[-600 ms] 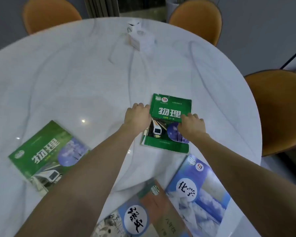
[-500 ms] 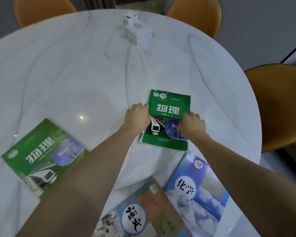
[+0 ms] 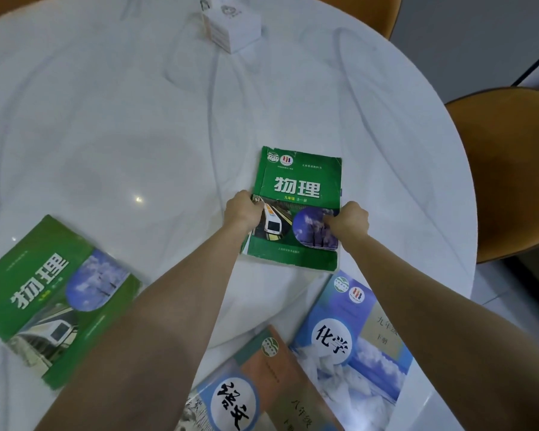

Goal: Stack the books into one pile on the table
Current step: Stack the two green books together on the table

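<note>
A green physics book [image 3: 299, 185] lies near the middle of the white marble table [image 3: 106, 119]. My left hand [image 3: 241, 209] grips its left edge and my right hand [image 3: 350, 222] grips its right edge, fingers curled onto the cover. A second green physics book [image 3: 53, 300] lies at the left. A blue chemistry book [image 3: 352, 343] lies at the near right, and an orange and blue book [image 3: 262, 387] lies beside it at the near edge, partly under my left forearm.
A white tissue box [image 3: 232, 24] stands at the far side of the table. Orange chairs stand around it, one at the right [image 3: 507, 175]. The table's round edge runs close past the blue book on the right.
Both hands have closed from resting flat on the middle green book into a grip on its two side edges. The view has tilted down a little.
</note>
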Demonstrator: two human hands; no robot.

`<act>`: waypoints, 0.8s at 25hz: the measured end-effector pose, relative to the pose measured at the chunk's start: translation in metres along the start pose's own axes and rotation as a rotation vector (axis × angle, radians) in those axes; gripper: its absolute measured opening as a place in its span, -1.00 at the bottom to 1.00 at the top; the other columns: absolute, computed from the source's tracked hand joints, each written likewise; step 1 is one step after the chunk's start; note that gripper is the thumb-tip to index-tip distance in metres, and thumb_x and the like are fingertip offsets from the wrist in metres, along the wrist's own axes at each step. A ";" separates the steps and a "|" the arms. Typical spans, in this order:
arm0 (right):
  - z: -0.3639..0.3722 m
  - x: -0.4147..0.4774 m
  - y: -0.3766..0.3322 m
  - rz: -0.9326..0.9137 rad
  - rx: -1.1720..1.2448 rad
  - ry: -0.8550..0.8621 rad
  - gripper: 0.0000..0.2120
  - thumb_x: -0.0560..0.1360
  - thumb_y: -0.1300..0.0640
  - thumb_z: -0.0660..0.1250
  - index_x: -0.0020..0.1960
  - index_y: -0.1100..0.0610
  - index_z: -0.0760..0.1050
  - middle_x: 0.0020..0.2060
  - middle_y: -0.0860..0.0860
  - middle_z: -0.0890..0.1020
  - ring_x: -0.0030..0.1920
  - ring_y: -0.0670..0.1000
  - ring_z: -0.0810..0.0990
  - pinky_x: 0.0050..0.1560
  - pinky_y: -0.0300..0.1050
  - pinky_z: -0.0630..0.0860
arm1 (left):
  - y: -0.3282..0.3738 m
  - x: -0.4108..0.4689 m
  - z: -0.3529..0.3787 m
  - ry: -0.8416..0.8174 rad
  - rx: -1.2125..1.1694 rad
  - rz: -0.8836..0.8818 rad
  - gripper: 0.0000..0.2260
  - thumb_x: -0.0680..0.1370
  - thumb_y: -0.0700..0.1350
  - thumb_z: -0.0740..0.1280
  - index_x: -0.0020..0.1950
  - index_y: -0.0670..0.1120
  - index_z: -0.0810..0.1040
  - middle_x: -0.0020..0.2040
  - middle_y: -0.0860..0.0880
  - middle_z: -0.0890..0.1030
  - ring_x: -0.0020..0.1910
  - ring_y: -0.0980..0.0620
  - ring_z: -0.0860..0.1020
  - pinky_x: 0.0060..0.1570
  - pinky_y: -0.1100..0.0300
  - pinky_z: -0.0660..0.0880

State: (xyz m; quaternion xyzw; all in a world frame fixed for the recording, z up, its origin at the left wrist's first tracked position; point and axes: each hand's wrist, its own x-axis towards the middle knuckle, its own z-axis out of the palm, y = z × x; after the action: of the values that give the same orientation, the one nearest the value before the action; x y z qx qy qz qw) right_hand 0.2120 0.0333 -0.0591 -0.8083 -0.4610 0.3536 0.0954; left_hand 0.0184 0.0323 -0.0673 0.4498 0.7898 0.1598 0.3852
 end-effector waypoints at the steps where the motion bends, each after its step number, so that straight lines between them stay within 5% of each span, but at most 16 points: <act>1: 0.000 0.001 0.000 0.016 0.007 0.004 -0.65 0.49 0.13 0.38 0.16 0.33 0.44 0.14 0.26 0.56 -0.11 0.19 0.48 0.00 0.02 0.51 | -0.001 0.000 0.000 -0.012 -0.035 0.005 -0.73 0.60 -0.06 0.22 0.24 -0.16 0.45 0.18 -0.18 0.61 0.12 -0.21 0.58 0.13 -0.02 0.54; 7: 0.005 0.000 0.002 0.038 0.075 0.000 -0.63 0.50 0.15 0.35 0.21 0.31 0.37 0.16 0.27 0.52 -0.04 0.20 0.48 -0.02 0.03 0.49 | -0.005 -0.013 0.010 0.062 -0.225 0.097 -0.75 0.64 -0.14 0.12 0.31 -0.06 0.36 0.18 -0.14 0.61 0.12 -0.16 0.57 0.13 -0.02 0.52; 14: 0.002 -0.013 -0.004 0.002 0.306 0.035 -0.64 0.52 0.16 0.33 0.26 0.26 0.37 0.18 0.22 0.52 0.04 0.18 0.55 0.02 0.00 0.52 | -0.022 -0.019 0.008 0.044 -0.666 -0.045 -0.76 0.63 -0.20 0.17 0.29 -0.08 0.42 0.19 -0.21 0.60 0.13 -0.19 0.61 0.14 -0.17 0.57; 20: 0.005 -0.033 -0.040 -0.127 0.397 0.033 -0.63 0.52 0.22 0.33 0.30 0.27 0.40 0.19 0.21 0.56 -0.09 0.10 0.52 -0.05 -0.12 0.49 | -0.036 -0.031 -0.022 0.147 -0.757 -0.083 -0.79 0.62 -0.20 0.19 0.26 -0.12 0.42 0.19 -0.24 0.59 0.14 -0.20 0.60 0.14 -0.12 0.57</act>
State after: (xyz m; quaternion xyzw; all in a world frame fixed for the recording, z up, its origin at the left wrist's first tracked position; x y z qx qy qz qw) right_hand 0.1714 0.0280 -0.0280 -0.7487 -0.4306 0.4176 0.2823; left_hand -0.0095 -0.0110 -0.0600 0.2309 0.7179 0.4563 0.4723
